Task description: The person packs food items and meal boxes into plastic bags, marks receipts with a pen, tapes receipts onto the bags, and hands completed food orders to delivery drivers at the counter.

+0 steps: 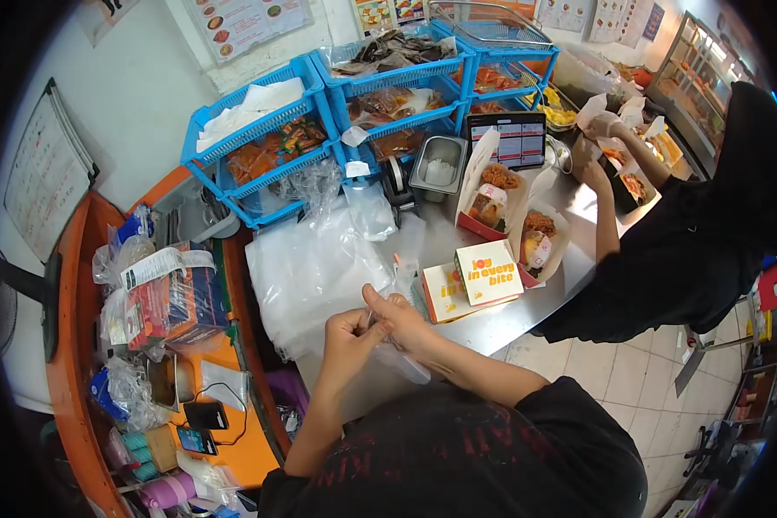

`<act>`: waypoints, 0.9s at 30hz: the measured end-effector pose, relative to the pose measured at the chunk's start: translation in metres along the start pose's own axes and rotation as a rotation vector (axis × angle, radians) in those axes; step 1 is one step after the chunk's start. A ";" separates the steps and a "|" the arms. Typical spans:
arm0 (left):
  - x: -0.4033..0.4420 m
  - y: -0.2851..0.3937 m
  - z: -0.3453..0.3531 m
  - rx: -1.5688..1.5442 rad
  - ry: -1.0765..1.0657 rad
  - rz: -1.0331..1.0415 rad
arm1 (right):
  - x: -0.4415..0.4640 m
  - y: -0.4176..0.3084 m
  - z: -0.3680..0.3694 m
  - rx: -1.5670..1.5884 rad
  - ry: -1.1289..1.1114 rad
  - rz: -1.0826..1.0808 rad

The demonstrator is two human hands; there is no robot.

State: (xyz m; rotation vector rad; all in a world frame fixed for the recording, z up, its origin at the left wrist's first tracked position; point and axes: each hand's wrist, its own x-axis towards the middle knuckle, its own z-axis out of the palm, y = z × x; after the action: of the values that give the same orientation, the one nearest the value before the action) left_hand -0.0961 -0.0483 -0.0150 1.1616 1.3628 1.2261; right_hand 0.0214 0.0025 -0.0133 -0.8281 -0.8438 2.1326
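Observation:
Close together at the near edge of the metal table, my left hand [349,335] and my right hand [403,325] both pinch a clear plastic bag [408,364]. Its thin film hangs below my fingers, and part of it is hidden behind them. Just beyond my hands lies a wide stack of clear plastic bags [306,272]. To the right are two closed meal boxes, one white with "joy in every bite" lettering [489,273], overlapping a second yellow-printed box [445,295]. Behind them stand two open boxes of fried chicken [492,194] [540,233].
Blue stacked baskets [397,82] with packets line the back, beside a tablet [508,138] and a steel container [439,168]. At right, a co-worker in black [665,250] handles another open food box [634,186]. An orange counter [224,406] with phones and packages stands left.

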 end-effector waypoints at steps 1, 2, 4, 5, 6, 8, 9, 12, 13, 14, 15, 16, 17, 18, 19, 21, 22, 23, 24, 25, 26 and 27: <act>-0.001 0.003 -0.005 0.002 0.003 0.001 | 0.001 -0.003 -0.002 0.093 -0.027 0.117; -0.002 0.010 -0.015 0.060 -0.085 -0.012 | 0.003 -0.003 -0.007 0.092 -0.031 0.119; -0.004 0.011 -0.047 0.370 -0.108 0.143 | 0.013 0.001 -0.034 -0.838 -0.173 -0.188; -0.008 0.017 -0.076 0.905 0.193 0.330 | 0.026 0.001 -0.065 -1.223 0.080 -0.588; -0.008 0.002 -0.114 0.601 0.738 0.248 | 0.037 -0.014 -0.101 -1.576 0.363 -0.998; -0.030 -0.007 -0.214 0.880 0.629 0.307 | 0.019 -0.083 -0.112 -1.455 0.418 -0.602; -0.032 0.003 -0.186 0.968 0.731 0.350 | 0.014 -0.094 -0.105 -1.565 0.515 -0.664; -0.010 0.000 -0.149 -0.273 0.975 0.442 | 0.033 -0.067 -0.098 -0.665 0.382 -0.761; -0.016 -0.020 -0.158 -0.534 0.850 0.202 | 0.032 -0.067 -0.098 -0.666 0.379 -0.754; -0.028 -0.039 -0.167 -0.783 0.708 -0.039 | 0.031 -0.071 -0.099 -0.276 0.306 -0.481; -0.040 -0.044 -0.159 -0.784 0.424 -0.053 | 0.029 -0.076 -0.099 0.111 0.229 -0.202; -0.050 -0.048 -0.150 -0.776 0.137 -0.068 | 0.029 -0.087 -0.096 0.063 0.294 -0.170; -0.061 -0.058 -0.147 -0.776 0.137 -0.075 | 0.027 -0.094 -0.092 0.066 0.298 -0.166; -0.072 -0.071 -0.145 -0.705 -0.206 -0.102 | 0.025 -0.099 -0.090 0.047 0.169 -0.030; -0.077 -0.076 -0.147 -0.673 -0.372 -0.117 | 0.023 -0.100 -0.089 0.027 0.037 0.108; -0.081 -0.081 -0.160 -0.651 -0.398 -0.065 | 0.031 -0.074 -0.135 0.170 -0.504 0.187; -0.081 -0.082 -0.173 -0.674 -0.257 -0.010 | 0.022 -0.065 -0.137 -0.140 -0.566 0.362; -0.084 -0.083 -0.186 -0.696 -0.108 0.045 | 0.023 -0.060 -0.137 -0.297 -0.593 0.461; -0.091 -0.084 -0.196 -0.713 0.051 0.094 | 0.023 -0.055 -0.138 -0.453 -0.635 0.558; -0.103 -0.084 -0.201 -0.723 0.219 0.137 | 0.028 -0.054 -0.128 -0.182 -0.861 0.584; -0.103 -0.091 -0.199 -0.431 0.346 -0.032 | 0.023 -0.052 -0.116 -0.129 -0.763 0.514; -0.089 -0.094 -0.192 -0.136 0.461 -0.209 | 0.015 -0.054 -0.094 -0.080 -0.668 0.436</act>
State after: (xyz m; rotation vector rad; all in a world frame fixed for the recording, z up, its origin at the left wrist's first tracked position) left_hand -0.2819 -0.1634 -0.0919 0.6414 1.6583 1.4610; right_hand 0.1030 0.0736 -0.0323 -0.3370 -1.1609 2.8461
